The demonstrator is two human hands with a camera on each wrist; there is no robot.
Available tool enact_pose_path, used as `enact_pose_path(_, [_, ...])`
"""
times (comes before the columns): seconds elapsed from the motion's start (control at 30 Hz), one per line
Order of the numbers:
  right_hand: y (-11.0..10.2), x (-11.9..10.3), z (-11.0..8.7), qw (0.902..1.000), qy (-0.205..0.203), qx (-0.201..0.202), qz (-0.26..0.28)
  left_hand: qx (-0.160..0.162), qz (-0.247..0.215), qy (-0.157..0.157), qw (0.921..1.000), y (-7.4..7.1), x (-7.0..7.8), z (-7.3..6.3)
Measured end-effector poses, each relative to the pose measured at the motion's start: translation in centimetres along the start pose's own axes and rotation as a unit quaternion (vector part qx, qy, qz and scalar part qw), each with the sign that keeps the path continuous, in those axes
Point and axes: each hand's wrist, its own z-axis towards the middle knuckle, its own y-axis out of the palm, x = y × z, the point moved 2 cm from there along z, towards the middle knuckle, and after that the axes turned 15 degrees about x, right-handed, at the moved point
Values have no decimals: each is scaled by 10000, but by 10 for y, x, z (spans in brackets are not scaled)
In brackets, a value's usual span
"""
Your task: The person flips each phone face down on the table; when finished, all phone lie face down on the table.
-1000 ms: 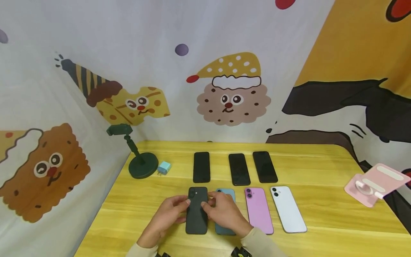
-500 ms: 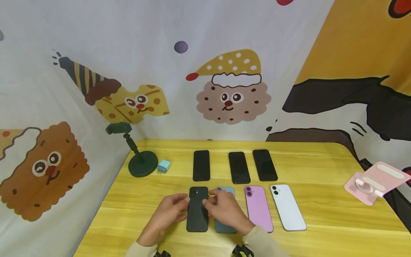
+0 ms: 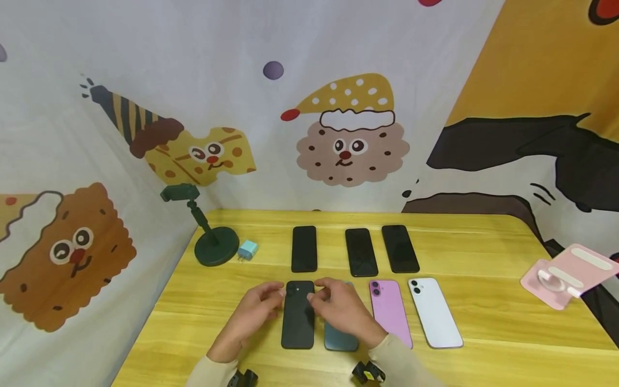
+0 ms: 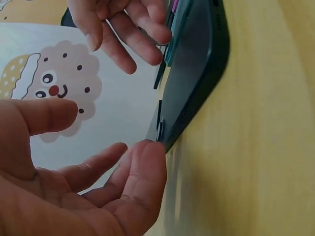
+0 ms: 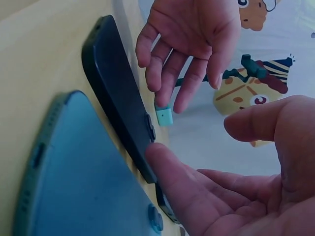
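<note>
A black phone point(image 3: 297, 325) lies on the table with its back and camera lenses facing up. My left hand point(image 3: 254, 307) hovers at its left edge, thumb and fingers spread in the left wrist view and holding nothing. Across from it, my right hand point(image 3: 342, 307) is at the phone's upper right edge, partly covering a blue phone point(image 3: 340, 339). In the right wrist view, its thumb and fingers stand apart beside the black phone point(image 5: 115, 83) with nothing between them. To the right lie a pink phone point(image 3: 390, 312) and a white phone point(image 3: 436, 314), also backs up.
Behind are three dark phones, the left one point(image 3: 304, 249), the middle one point(image 3: 361, 252) and the right one point(image 3: 400, 249). A green phone stand point(image 3: 216, 247) and a light blue charger plug point(image 3: 248, 249) stand back left. A pink folding stand point(image 3: 551, 282) is far right.
Both hands have eased away from the black phone, whose edges they were touching, and risen slightly. The black phone lies in nearly the same place.
</note>
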Motion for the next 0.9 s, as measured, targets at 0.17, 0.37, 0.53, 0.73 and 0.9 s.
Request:
enact_pose_path(0.17, [-5,0,7,9998,-116,156,-27,-49,-113,341,9993,1,7,4])
enact_pose_path(0.37, [-8,2,16,9988,-159,456,-114,-15,-349,485,9982,8,14,13])
enact_pose_path(0.53, [-7,7,25,9981,-120,586,-130,-49,-504,562,9971,15,19,21])
enact_pose_path(0.73, [-7,11,41,9964,-180,818,-107,-2,-550,670,9962,23,28,33])
enact_pose_path(0.9, [-6,14,56,9959,-150,887,-61,71,-713,653,9953,28,31,50])
